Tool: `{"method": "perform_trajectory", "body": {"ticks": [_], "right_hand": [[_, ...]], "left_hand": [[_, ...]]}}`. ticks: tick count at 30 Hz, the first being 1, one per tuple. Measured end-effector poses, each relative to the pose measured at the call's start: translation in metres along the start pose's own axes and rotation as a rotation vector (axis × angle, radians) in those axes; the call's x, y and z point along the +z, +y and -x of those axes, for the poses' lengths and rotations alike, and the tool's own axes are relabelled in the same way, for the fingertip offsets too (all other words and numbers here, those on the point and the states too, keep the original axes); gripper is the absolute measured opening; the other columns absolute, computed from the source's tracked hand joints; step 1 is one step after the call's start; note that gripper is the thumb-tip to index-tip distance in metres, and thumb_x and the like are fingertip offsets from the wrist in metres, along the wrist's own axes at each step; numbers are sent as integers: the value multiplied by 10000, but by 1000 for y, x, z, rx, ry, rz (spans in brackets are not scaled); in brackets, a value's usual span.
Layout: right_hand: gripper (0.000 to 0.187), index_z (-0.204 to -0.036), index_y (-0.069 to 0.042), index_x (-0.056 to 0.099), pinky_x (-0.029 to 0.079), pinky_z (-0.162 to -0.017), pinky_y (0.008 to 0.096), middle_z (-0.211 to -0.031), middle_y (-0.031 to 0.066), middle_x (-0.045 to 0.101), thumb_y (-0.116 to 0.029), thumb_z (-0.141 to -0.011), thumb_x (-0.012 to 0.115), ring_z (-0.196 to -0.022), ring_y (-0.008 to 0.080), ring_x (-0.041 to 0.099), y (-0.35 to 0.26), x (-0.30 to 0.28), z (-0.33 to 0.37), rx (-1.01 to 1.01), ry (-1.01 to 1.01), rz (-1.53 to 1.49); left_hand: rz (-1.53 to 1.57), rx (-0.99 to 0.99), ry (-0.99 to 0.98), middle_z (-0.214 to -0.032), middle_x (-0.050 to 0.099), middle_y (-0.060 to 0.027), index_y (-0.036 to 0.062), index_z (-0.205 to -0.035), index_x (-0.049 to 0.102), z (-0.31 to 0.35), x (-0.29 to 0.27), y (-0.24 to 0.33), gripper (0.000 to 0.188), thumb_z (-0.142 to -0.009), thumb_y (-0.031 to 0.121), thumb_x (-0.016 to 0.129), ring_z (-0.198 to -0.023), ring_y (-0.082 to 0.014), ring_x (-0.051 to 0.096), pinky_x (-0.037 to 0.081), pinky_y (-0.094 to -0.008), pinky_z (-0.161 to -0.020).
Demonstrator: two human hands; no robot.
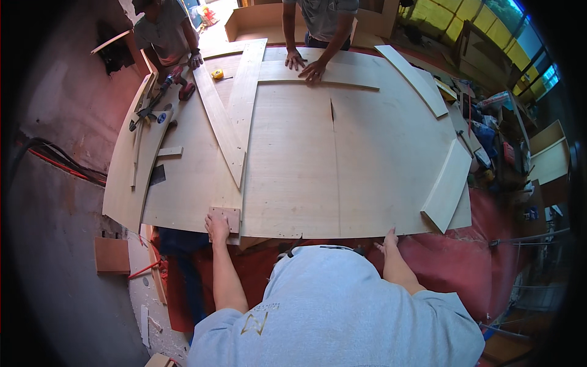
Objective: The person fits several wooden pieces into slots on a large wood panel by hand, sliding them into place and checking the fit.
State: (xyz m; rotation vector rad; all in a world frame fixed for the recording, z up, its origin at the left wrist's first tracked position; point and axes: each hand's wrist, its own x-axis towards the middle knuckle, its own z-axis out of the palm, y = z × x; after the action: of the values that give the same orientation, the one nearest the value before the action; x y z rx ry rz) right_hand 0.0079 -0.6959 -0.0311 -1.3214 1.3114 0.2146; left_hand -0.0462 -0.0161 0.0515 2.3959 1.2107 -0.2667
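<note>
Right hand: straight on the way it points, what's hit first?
Right hand would likely meet the near edge of the panel; depth is unclear, so it might pass under.

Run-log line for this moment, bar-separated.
left hand: against small wooden block | right hand: at near edge of large panel | co-worker's hands: on pale board

A broad pale panel (293,171) lies flat, a pinkish block (232,215) (dark-dotted) at its near edge.

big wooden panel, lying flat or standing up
Flat: the panel lies broad face up, with boards and a tape measure on it.
</note>
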Motion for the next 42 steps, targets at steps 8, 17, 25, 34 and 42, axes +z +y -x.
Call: {"method": "perform_trajectory", "body": {"ticks": [8,17,25,34,42], "right_hand": [[813,-1545,-94,353,588,-901,653,-1500,185,470,-707,-1023,462,-1262,426,565,0,2,5,-13,15,19],[814,-1555,-109,367,559,-948,660,-1519,162,478,-719,-1023,449,-1324,397,552,-1,-8,2,-2,-84,-4],[802,-1570,-138,351,551,-950,644,-1550,143,477,-726,-1029,414,-1303,398,577,2,2,-3,17,-51,35],[802,-1573,-120,340,596,-886,618,-1608,169,378,-708,-1034,427,-1354,433,508,1,-9,4,11,-46,37],[868,-1610,-78,275,633,-841,603,-1668,189,285,-706,-1031,430,-1412,479,437,-6,-7,11,-7,-65,42]], "left_hand": [[30,42,51,-1611,350,-250,-71,-1591,264,-4,8,-9,876,-961,349,706,-1464,-448,373,354,-513,-1217],[63,34,58,-1603,363,-226,-43,-1598,270,2,10,-1,870,-956,352,705,-1462,-441,374,364,-519,-1210],[46,20,73,-1618,344,-207,-32,-1605,262,-4,9,-18,873,-960,368,695,-1476,-429,353,366,-530,-1213],[6,1,15,-1639,328,-208,-39,-1611,259,1,6,4,879,-971,377,695,-1489,-415,349,362,-521,-1217],[-21,18,18,-1634,338,-227,-61,-1610,242,0,7,-3,890,-986,397,682,-1479,-438,368,387,-584,-1179]]}}
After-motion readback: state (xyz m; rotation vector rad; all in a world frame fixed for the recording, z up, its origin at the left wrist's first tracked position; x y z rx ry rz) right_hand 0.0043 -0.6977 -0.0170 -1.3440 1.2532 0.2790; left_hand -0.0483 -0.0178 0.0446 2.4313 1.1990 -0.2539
